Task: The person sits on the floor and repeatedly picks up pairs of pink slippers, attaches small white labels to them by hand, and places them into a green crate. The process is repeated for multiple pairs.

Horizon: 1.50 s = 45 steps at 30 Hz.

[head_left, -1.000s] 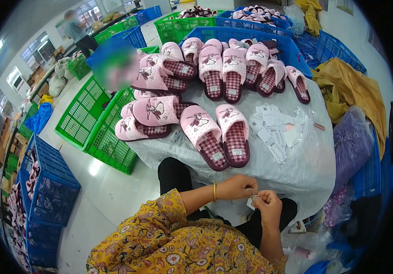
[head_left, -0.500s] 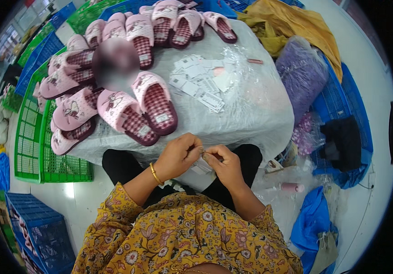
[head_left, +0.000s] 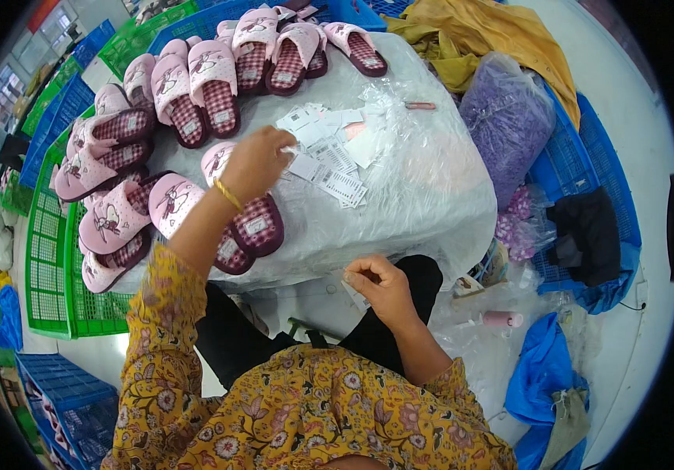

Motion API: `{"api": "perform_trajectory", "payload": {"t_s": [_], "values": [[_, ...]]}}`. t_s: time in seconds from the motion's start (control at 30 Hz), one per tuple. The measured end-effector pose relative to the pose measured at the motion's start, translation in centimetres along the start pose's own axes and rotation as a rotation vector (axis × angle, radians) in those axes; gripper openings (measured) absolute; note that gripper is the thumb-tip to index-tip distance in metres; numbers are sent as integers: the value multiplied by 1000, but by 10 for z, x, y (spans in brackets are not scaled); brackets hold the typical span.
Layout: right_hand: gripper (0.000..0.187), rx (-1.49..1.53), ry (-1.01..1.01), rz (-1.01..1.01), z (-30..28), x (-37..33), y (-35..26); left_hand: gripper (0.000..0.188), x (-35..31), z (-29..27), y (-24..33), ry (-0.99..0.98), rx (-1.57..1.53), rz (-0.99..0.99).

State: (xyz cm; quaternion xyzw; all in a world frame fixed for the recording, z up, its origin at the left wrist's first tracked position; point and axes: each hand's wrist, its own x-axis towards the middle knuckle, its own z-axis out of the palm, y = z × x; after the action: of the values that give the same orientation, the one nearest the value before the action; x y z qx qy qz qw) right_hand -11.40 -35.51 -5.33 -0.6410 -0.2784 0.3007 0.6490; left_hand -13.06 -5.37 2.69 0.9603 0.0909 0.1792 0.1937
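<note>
My left hand (head_left: 259,163) reaches over a pair of pink slippers with dark red checked insoles (head_left: 263,219). Its fingers are pinched at the left edge of a loose pile of white printed tags (head_left: 333,157); a whitish bit shows at the fingertips, too small to make out. Close to my lap, my right hand (head_left: 382,288) is closed with thumb and finger together. A white tag (head_left: 356,296) sticks out under it, mostly covered by the hand. More pink slippers (head_left: 213,86) stand in rows along the far and left sides of the plastic-covered surface.
A green crate (head_left: 47,258) stands left of the work surface. On the right lie a bag of purple material (head_left: 507,117), a blue crate (head_left: 611,196) with black cloth, and a blue sheet (head_left: 537,372). A small pink stick (head_left: 421,106) rests near the tags.
My hands were together above my lap. My left hand has moved forward and left to the tags, while the right stays near my lap, slightly lower.
</note>
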Motion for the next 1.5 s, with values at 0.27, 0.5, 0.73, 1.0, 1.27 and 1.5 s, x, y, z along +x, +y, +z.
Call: {"api": "perform_trajectory", "payload": {"t_s": [0.27,0.5,0.73,1.0,1.27,1.5], "values": [[14,1,-2,96,-22,-1,13,27,90,21,-100,-246,233,-222],[14,83,46,142,-38,2,26,32,128,52,-106,-282,252,-261],[13,178,31,188,-43,7,42,45,143,70,-68,-280,99,-96],[14,174,19,270,-56,9,50,44,146,84,-64,-349,217,16],[11,223,32,271,-67,10,61,39,143,79,-66,-195,183,195],[12,285,35,292,-78,10,78,41,126,43,-58,-582,-167,-209]]}}
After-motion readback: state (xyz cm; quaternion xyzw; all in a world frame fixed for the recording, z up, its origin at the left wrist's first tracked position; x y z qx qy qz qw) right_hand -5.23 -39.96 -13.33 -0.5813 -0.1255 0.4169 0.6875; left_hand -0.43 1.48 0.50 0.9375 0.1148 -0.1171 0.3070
